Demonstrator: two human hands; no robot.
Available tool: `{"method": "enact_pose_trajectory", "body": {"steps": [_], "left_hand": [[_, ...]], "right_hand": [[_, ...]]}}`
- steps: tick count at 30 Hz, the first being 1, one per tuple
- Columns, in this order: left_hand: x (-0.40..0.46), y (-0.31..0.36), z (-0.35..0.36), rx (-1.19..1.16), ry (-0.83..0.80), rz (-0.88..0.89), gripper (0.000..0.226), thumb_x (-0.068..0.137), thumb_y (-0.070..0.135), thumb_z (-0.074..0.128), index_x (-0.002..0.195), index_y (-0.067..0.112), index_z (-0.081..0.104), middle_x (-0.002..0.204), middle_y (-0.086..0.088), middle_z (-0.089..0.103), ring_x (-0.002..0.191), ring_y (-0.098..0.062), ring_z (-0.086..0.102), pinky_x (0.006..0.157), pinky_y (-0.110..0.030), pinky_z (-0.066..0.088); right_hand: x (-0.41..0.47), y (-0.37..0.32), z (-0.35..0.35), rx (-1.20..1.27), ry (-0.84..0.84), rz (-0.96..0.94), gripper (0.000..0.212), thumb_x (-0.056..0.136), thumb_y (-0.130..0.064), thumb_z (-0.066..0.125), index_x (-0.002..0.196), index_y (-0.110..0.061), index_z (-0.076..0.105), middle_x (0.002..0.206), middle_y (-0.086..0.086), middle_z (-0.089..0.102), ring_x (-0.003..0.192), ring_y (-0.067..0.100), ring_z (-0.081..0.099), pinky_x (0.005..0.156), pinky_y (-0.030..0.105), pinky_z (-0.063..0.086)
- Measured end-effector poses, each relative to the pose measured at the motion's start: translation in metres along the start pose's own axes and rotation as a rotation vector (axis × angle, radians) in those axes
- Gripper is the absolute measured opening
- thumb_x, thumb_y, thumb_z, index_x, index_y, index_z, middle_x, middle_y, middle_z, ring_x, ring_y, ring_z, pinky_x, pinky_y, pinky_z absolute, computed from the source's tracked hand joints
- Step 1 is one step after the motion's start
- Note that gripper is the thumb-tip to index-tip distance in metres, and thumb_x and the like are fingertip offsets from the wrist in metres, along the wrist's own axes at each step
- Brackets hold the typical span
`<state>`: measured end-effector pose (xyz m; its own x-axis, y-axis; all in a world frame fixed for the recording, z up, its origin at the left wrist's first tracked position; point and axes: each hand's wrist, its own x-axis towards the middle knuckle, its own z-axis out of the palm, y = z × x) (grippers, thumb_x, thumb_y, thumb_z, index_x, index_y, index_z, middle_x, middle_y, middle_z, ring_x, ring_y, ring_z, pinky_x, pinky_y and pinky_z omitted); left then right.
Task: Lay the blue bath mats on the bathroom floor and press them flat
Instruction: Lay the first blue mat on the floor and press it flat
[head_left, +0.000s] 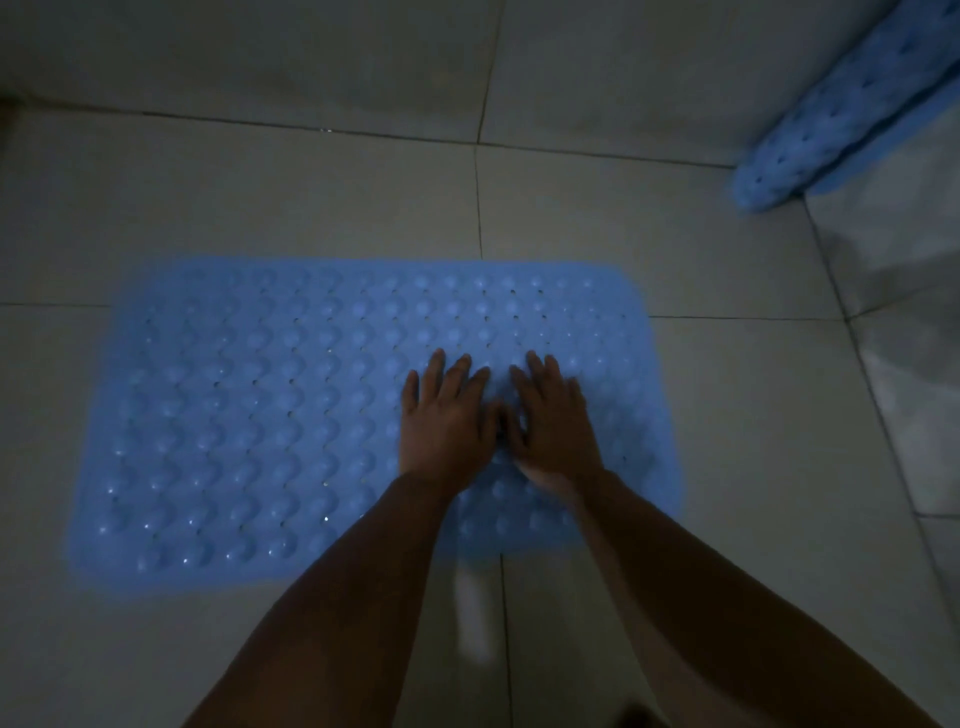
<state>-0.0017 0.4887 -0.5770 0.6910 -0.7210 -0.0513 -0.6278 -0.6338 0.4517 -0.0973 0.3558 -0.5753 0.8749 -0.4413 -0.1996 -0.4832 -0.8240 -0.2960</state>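
I am pressing my left hand (447, 421) and right hand (553, 421), grips spread flat, on the blue mat (260, 415) lying on the floor (260, 182); its 9 o'clock end may lift unpressed, while another mat (831, 114) waits at 2 o'clock.

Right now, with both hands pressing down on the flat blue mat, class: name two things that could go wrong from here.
Both the left hand and right hand press the right half of the flat mat, so its left half may stay unpressed and could slip on the tiled floor. The second mat is propped up at the far right, not laid, and might get forgotten or slide down.
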Motion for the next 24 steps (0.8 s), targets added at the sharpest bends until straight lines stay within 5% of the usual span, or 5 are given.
{"method": "enact_pose_trajectory", "body": {"steps": [2,5,15,24], "left_hand": [[-0.004,-0.003,-0.002,0.016,0.027,-0.004,0.048,0.106,0.040,0.044,0.149,0.021,0.052,0.160,-0.004,0.045,0.157,-0.029,0.021,0.125,-0.055,0.021],[-0.004,-0.006,-0.001,0.033,0.052,-0.011,0.046,0.107,0.038,0.042,0.148,0.021,0.053,0.160,-0.005,0.045,0.157,-0.029,0.021,0.125,-0.056,0.021],[0.008,-0.024,0.001,0.221,0.104,0.037,0.048,0.105,0.041,0.036,0.147,0.024,0.054,0.162,-0.005,0.041,0.159,-0.034,0.015,0.121,-0.070,0.010],[0.012,-0.023,-0.012,0.220,0.035,0.009,0.056,0.105,0.043,0.025,0.152,0.022,0.047,0.166,-0.007,0.033,0.159,-0.034,0.009,0.123,-0.068,0.007]], "right_hand": [[-0.007,-0.001,0.017,-0.122,-0.069,-0.003,0.074,0.103,-0.048,0.038,0.163,-0.012,0.013,0.171,0.013,-0.004,0.158,0.030,-0.009,0.127,0.055,0.000],[-0.006,-0.001,0.027,-0.214,-0.070,0.011,0.078,0.102,-0.057,0.021,0.163,-0.012,0.000,0.170,0.014,-0.015,0.157,0.030,-0.017,0.126,0.057,-0.002],[-0.011,0.005,0.043,-0.148,0.148,-0.033,0.075,0.103,-0.058,0.029,0.161,-0.012,0.022,0.171,0.012,0.008,0.159,0.026,0.002,0.125,0.060,0.011],[-0.007,0.003,0.031,-0.065,0.038,0.024,0.074,0.101,-0.061,0.020,0.161,-0.018,0.023,0.172,0.005,0.009,0.159,0.018,0.001,0.128,0.052,0.005]]}}
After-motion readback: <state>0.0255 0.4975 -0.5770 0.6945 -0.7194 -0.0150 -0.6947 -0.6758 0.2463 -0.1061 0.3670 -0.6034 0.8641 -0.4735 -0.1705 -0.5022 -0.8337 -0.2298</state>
